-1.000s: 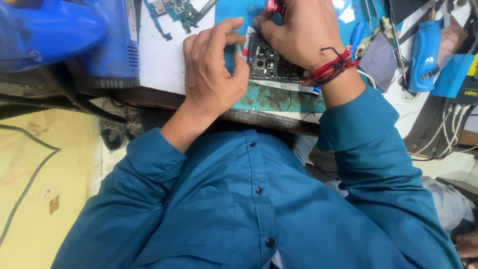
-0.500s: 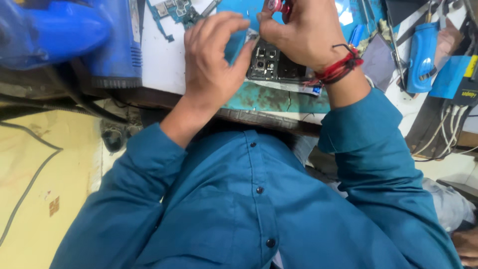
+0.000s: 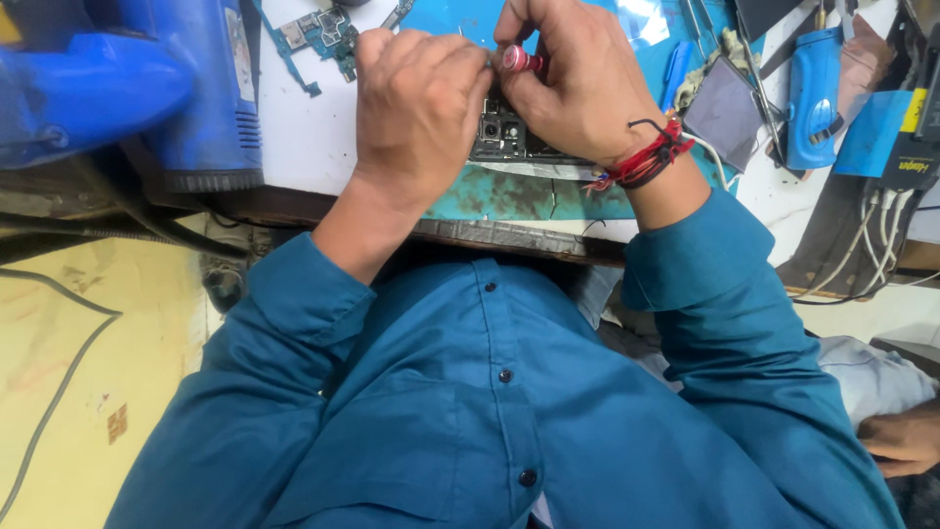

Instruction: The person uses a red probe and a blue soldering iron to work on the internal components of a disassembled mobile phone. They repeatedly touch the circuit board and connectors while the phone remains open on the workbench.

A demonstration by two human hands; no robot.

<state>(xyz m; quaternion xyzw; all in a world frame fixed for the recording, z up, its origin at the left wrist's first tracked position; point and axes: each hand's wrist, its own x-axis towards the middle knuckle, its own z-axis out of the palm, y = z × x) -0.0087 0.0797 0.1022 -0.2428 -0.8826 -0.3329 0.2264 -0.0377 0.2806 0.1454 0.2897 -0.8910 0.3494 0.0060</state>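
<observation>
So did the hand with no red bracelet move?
Yes. The left hand slid further from the desk's near edge, over the opened phone, closing on the right hand and its red-capped tool.

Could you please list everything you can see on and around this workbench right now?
opened phone: one, dark, on the mat under both hands
screwdriver: one, red-capped, in the right hand
work mat: one, teal, at the bench edge
circuit board: one, blue-green, top left of the mat
heat gun: one, blue, far left
handheld tool: one, blue, right
cables: several, white, far right
left hand: steadying the phone
right hand: red wrist threads
</observation>
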